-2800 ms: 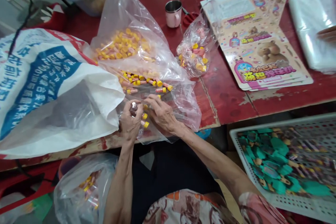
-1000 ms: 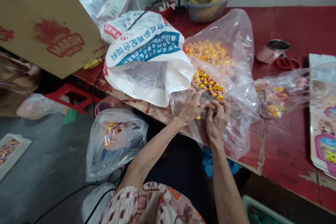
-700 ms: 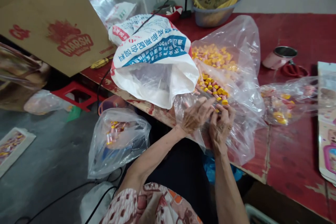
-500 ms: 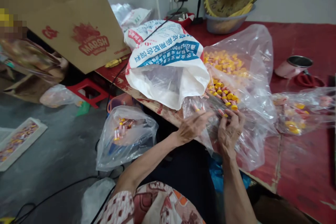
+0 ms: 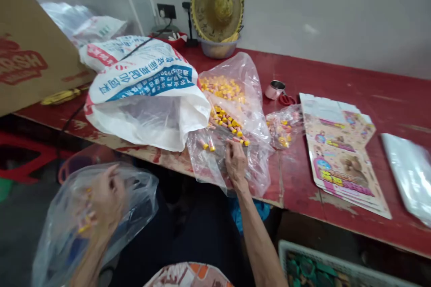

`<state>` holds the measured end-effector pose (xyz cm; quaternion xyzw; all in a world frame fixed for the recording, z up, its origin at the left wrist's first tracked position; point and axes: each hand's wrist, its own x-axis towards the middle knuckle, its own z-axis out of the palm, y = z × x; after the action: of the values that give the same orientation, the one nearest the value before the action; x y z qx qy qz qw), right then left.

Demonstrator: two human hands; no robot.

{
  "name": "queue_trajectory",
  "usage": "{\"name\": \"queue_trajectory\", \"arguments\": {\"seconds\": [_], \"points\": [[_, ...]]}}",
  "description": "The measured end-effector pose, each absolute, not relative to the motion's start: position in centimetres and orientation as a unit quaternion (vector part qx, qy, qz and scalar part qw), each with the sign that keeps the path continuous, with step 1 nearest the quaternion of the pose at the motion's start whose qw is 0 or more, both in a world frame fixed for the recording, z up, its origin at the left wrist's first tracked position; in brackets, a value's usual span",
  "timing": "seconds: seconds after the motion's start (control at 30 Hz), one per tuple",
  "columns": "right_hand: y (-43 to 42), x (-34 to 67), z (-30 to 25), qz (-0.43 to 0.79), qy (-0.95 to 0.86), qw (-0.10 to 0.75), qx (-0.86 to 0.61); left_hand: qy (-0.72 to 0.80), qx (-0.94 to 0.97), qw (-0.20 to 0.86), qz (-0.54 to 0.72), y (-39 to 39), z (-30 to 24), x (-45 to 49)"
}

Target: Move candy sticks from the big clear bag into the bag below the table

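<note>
My left hand (image 5: 109, 199), smeared by motion, is over a clear plastic bag (image 5: 138, 184) at the lower left, where a few small yellow-capped tubes (image 5: 85, 219) show. Whether its fingers hold anything is unclear. At the table's front edge, my right hand (image 5: 236, 162) has its fingers curled at a pink-and-yellow capped tube (image 5: 245, 142). Beneath it lies a clear plastic sheet or bag (image 5: 257, 170). Just beyond, a heap of the same tubes (image 5: 224, 89) spills from a large clear bag (image 5: 251, 69). Two loose tubes (image 5: 207, 144) lie left of my right hand.
A white printed sack (image 5: 141, 76) gapes toward me on the red table (image 5: 336, 76). Rightward are a small tied bag (image 5: 284, 128), a metal cup (image 5: 274, 89), printed pouches (image 5: 343, 157) and clear bags (image 5: 409, 175). A cardboard box (image 5: 30, 45) stands left; a crate (image 5: 330, 260) is below right.
My left hand has left the table edge and moved left and down over the bag there. The right hand stays by the tubes. The view has swung right, bringing pouches and a crate into sight.
</note>
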<state>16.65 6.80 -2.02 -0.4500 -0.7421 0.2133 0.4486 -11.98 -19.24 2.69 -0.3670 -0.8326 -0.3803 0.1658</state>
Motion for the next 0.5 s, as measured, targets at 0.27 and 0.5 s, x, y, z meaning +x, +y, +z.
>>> {"name": "queue_trajectory", "arguments": {"seconds": [0.27, 0.5], "points": [[6.6, 16.7, -2.5, 0.232, -0.767, 0.406, -0.439, -0.755, -0.535, 0.044, -0.376, 1.5, 0.7, -0.7], [6.2, 16.1, -2.6, 0.198, -0.775, 0.435, -0.413, -0.742, -0.536, -0.183, -0.359, 2.6, 0.2, -3.6]]}}
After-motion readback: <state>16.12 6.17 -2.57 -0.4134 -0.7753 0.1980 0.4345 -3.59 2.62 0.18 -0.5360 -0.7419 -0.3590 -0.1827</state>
